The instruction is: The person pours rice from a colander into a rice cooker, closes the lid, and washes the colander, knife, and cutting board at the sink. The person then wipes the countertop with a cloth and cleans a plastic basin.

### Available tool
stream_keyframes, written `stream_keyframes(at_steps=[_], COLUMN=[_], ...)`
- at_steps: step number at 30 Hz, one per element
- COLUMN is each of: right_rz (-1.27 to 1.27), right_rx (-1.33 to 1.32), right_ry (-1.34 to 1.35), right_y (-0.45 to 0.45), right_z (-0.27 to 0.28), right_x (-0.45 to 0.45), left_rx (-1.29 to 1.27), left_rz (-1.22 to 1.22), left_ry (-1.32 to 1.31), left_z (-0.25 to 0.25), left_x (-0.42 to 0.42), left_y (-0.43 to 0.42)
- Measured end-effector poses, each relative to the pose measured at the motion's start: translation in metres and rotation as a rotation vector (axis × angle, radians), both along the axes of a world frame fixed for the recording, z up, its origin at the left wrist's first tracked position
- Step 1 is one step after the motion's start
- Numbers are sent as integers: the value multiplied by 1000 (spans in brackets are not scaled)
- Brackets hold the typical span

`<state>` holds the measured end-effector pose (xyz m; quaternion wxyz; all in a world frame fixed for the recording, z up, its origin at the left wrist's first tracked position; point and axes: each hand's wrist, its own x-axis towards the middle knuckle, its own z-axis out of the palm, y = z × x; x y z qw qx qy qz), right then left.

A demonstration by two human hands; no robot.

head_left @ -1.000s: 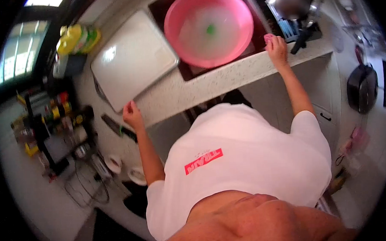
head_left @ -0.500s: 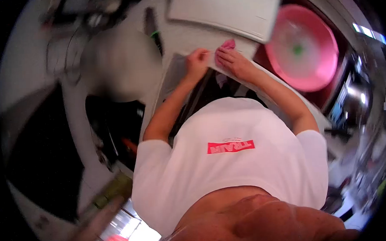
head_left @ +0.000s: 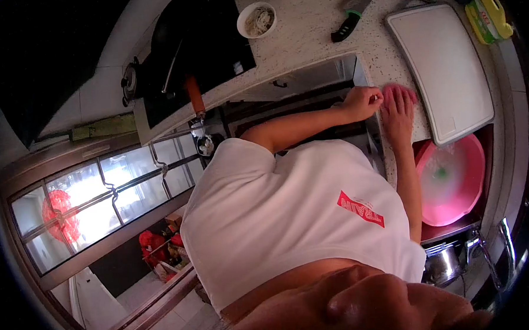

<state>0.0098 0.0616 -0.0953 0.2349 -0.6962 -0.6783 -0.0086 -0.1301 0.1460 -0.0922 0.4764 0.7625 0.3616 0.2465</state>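
My right hand [head_left: 399, 119] lies over a crumpled pink cloth [head_left: 411, 94], its fingers spread and pressing the cloth onto the speckled counter [head_left: 384, 65] near its edge. Close beside it, my left hand [head_left: 361, 104] is closed, with thumb and fingers drawn together. Whatever it may hold is hidden. To the right of the cloth lies a white cutting board [head_left: 446, 74] with a grey rim. Farther back on the counter rests a knife [head_left: 352, 13] with a black and green handle.
A pink basin [head_left: 474, 176] with cloudy water stands in the sink area, near a faucet [head_left: 504, 249]. Behind the board is a yellow-green bottle [head_left: 487, 16]. A white bowl of pale shreds [head_left: 258, 21] sits by the black stove [head_left: 212, 55], where an orange-brown handle [head_left: 195, 97] juts out.
My view has turned, bringing the stove, bowl and window into sight. The right hand stays on the cloth, its fingers now more spread. My left hand remains closed beside it.
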Motion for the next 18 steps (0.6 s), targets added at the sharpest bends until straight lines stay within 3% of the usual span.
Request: stream_keyframes(at_steps=[4, 6, 8, 10, 13, 15, 18], right_rz=[-126, -275, -534, -867, -905, -805, -767], right_rx=[-28, -48, 25, 124, 260, 306, 368], right_ry=[-92, 175, 141, 323, 305, 44, -48], right_y=[-92, -135, -153, -160, -168, -160, -139], right_z=[-9, -21, 10, 41, 82, 102, 117], right_x=[32, 66, 98, 132, 178, 209, 268], left_rx=[155, -13, -38, 36, -22, 35, 88], left_rz=[-33, -50, -59, -130, -179, -197, -258], left_ry=[12, 113, 99, 28, 88, 79, 44], left_z=[-19, -40, -37, -39, -25, -10, 0], left_x=[-12, -17, -9, 8, 22, 31, 45], left_y=[-3, -1, 2, 4, -11, -23, -30])
